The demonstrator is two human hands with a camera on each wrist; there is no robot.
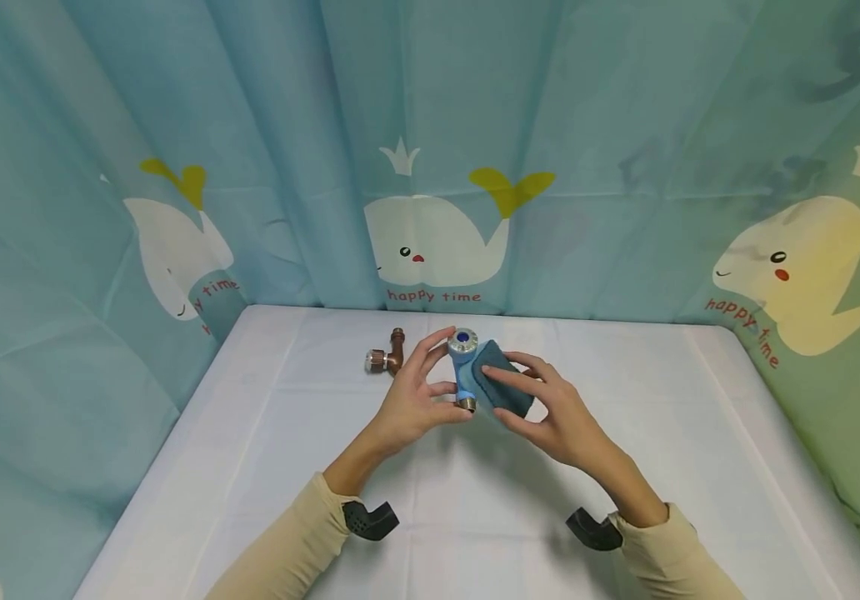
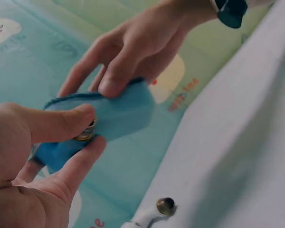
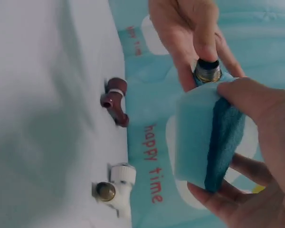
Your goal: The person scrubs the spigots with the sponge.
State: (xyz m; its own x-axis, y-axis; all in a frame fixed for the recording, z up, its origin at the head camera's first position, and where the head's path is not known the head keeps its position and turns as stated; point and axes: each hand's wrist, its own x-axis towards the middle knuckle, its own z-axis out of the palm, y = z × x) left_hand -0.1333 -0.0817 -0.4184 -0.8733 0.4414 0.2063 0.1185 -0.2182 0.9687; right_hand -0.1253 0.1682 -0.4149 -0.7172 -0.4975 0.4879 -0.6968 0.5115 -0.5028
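My left hand (image 1: 411,408) holds up a blue angle valve (image 1: 463,375), thumb and fingers around it. It has a silver round handle with a blue centre on top, and its threaded metal end (image 3: 208,72) points down. In my right hand (image 1: 568,421) is a teal scouring sponge (image 1: 508,390), pinched between thumb and fingers. The sponge has a pale soft side and a darker rough layer (image 3: 223,142). It meets the valve's right side in the head view. From the left wrist, fingers and sponge cover most of the valve.
A brown valve (image 1: 396,354) lies on the white-covered table (image 1: 310,467), left of the hands. A white valve (image 3: 123,194) lies there too, seen in both wrist views. Behind the table hangs a blue curtain (image 1: 287,125) with whale prints.
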